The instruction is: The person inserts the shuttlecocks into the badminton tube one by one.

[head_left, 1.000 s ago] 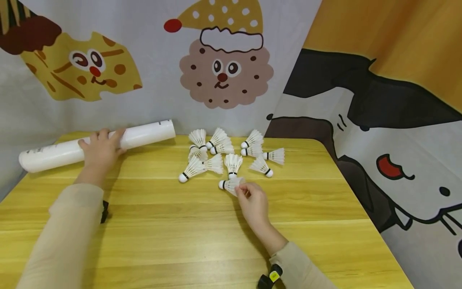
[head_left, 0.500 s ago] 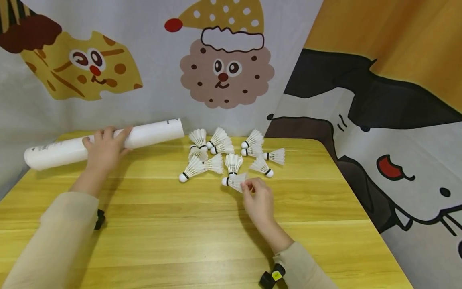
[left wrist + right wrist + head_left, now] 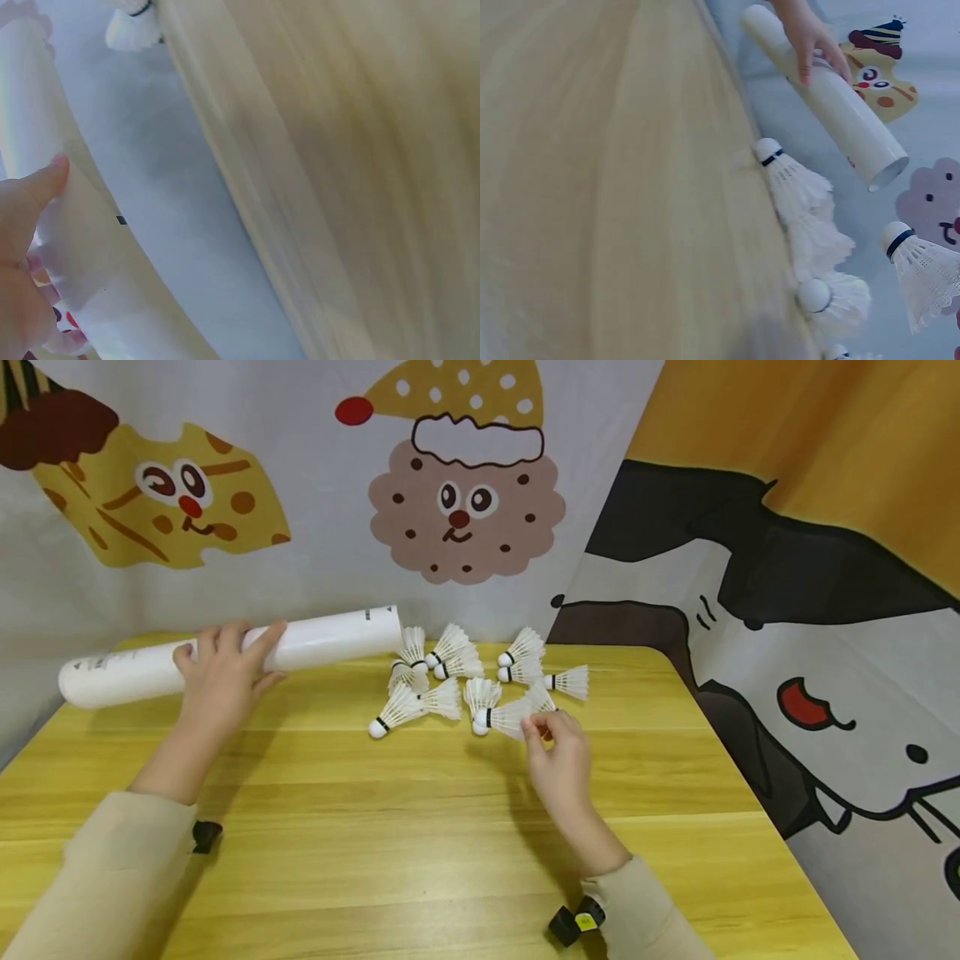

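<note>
Left hand (image 3: pixel 221 672) wraps the long white cardboard tube (image 3: pixel 232 654), raised over the yellow wooden table (image 3: pixel 420 843). Right hand (image 3: pixel 558 760) pinches a white feather shuttlecock (image 3: pixel 504 718) by its skirt, lifted beside the pile. Loading step, probably; next: align cork to tube mouth.

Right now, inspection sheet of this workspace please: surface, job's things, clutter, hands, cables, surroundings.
Surface: yellow wooden table, bare at the front.
Job's things: white tube lifted at a slant; held shuttlecock above the table.
Clutter: loose shuttlecocks scattered at the back.
Hands: left hand grips the tube; right hand pinches the held shuttlecock's feathers.
Cables: nothing seen.
Surroundings: cartoon-print backdrop behind and to the right.
</note>
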`<state>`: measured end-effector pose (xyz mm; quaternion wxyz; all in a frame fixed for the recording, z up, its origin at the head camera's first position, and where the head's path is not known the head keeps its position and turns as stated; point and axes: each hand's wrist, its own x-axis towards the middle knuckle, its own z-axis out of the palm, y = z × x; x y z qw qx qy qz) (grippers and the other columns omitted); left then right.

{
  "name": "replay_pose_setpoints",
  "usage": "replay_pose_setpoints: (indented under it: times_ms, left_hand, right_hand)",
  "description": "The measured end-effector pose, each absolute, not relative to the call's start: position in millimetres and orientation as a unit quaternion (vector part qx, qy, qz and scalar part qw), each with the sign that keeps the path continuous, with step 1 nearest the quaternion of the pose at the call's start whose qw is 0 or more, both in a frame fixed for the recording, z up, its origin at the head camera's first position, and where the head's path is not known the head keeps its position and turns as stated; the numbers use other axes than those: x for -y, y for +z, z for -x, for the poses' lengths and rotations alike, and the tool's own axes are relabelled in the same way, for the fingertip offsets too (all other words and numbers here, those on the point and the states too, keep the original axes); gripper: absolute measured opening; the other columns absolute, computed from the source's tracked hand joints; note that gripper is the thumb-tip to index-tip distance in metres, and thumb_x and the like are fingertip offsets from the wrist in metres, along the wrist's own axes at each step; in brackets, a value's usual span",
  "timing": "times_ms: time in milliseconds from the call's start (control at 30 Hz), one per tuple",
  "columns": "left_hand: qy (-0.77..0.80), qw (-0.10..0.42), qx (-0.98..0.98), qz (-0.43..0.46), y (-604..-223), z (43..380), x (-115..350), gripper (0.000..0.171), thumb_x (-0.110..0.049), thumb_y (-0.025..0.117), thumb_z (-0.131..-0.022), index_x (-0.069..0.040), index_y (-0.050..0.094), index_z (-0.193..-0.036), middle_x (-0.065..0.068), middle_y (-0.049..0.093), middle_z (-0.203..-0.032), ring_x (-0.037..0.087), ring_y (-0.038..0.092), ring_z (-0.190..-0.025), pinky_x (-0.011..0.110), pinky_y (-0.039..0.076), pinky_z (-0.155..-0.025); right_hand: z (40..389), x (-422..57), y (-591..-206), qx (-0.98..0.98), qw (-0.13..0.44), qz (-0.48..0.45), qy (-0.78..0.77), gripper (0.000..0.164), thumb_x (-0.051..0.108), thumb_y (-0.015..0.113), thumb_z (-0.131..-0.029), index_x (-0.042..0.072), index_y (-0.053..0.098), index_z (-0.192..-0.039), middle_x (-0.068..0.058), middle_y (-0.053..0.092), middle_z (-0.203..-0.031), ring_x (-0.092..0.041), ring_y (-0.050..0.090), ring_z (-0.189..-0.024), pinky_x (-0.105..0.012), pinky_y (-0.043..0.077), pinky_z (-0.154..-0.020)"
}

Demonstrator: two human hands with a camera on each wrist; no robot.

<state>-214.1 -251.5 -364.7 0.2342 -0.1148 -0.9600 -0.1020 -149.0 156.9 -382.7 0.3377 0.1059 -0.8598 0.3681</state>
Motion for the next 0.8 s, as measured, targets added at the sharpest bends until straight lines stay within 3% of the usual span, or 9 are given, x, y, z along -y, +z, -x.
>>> replay_pose_setpoints:
  times_ms: [367, 800]
  left_hand:
    - [-0.109, 0.316, 0.928, 0.164, -357, 190, 237, 0.073, -0.025, 0.075, -0.072, -0.029, 0.039, -0.135, 0.022, 0.039, -0.121, 0.046, 0.034, -0.104, 0.066, 0.017, -0.081]
    - [-0.121, 0.331, 0.918, 0.18, -350, 164, 218, 0.076, -0.026, 0.078, -0.066, -0.029, 0.043, -0.133, 0.02, 0.041, -0.121, 0.047, 0.035, -0.106, 0.063, 0.02, -0.08]
  right_hand:
    - [145, -169, -359, 0.841, 0.369, -0.096, 0.383, 0.009, 0.009, 0.067, -0.082, 0.002, 0.063, -0.077, -0.004, 0.054, -0.07, -0.018, 0.047, -0.069, -0.033, 0.038, -0.063]
    - [139, -175, -338, 0.795, 0.418, -0.138, 0.417, 0.006, 0.0, 0.068, -0.078, -0.002, 0.063, -0.076, -0.009, 0.057, -0.072, -0.019, 0.048, -0.069, -0.026, 0.038, -0.064]
